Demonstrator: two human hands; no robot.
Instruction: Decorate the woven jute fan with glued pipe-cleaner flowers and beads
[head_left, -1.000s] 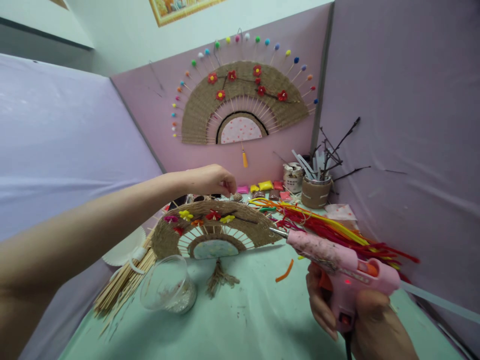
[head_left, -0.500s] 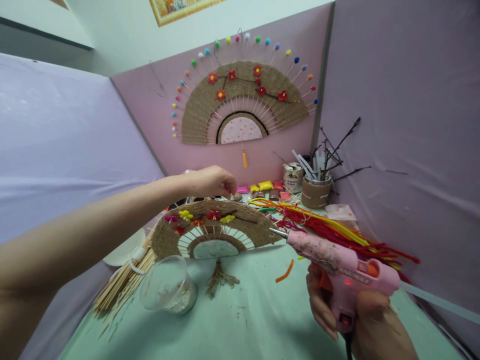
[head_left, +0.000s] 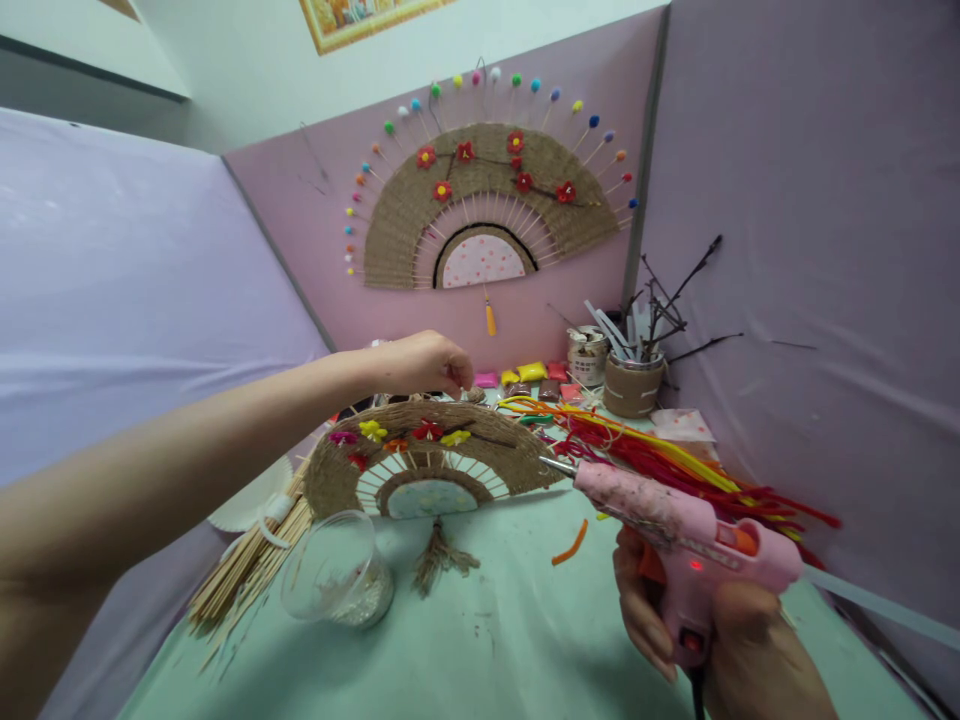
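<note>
My right hand (head_left: 720, 630) is wrapped round the handle of a pink glue gun (head_left: 675, 525), whose metal tip points left near the right end of a woven fan. This fan (head_left: 330, 470) leans upright on the table, with small red, yellow, orange and magenta flowers on it and a twine tassel (head_left: 439, 560) below. Above and behind the fan's top edge is my left hand (head_left: 435, 365), its fingers curled down and pressed together; whatever is between the fingertips cannot be made out.
A clear plastic cup (head_left: 337, 580) and bundled sticks (head_left: 259, 555) lie left on the green table. Pipe cleaners (head_left: 660, 450), a jar (head_left: 587, 355) and a wrapped pot of twigs (head_left: 632, 385) are at right. A larger fan (head_left: 390, 230) hangs behind.
</note>
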